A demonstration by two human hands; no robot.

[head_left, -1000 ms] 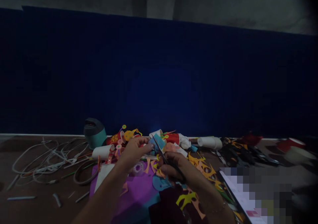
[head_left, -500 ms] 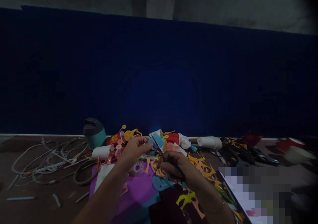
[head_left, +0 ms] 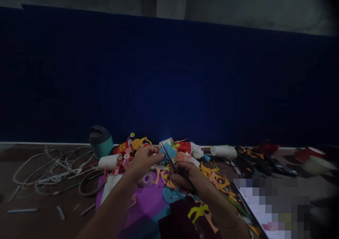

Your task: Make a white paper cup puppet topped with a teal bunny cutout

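Observation:
In the head view, my left hand (head_left: 146, 161) pinches a small piece of blue paper (head_left: 169, 150) between thumb and fingers. Scissors (head_left: 170, 157) are gripped in my right hand (head_left: 186, 177), their dark handle wrapped by the fingers. The scissors' blades point up and left and lie against the blue paper. Below the hands is a purple sheet (head_left: 148, 205) with a clear roll of tape (head_left: 147, 179) on it. Orange and yellow paper offcuts (head_left: 218, 180) lie beside my right hand.
A teal and grey container (head_left: 102, 143) stands at the back left, near a tangle of white cable (head_left: 53, 168). White paper cups (head_left: 224, 152) lie on their sides at the back. A bright screen-like panel (head_left: 254, 203), partly pixelated, sits at the right.
Both hands stay nearly in place, still holding the blue paper and the scissors. The scissors and paper have shifted only slightly.

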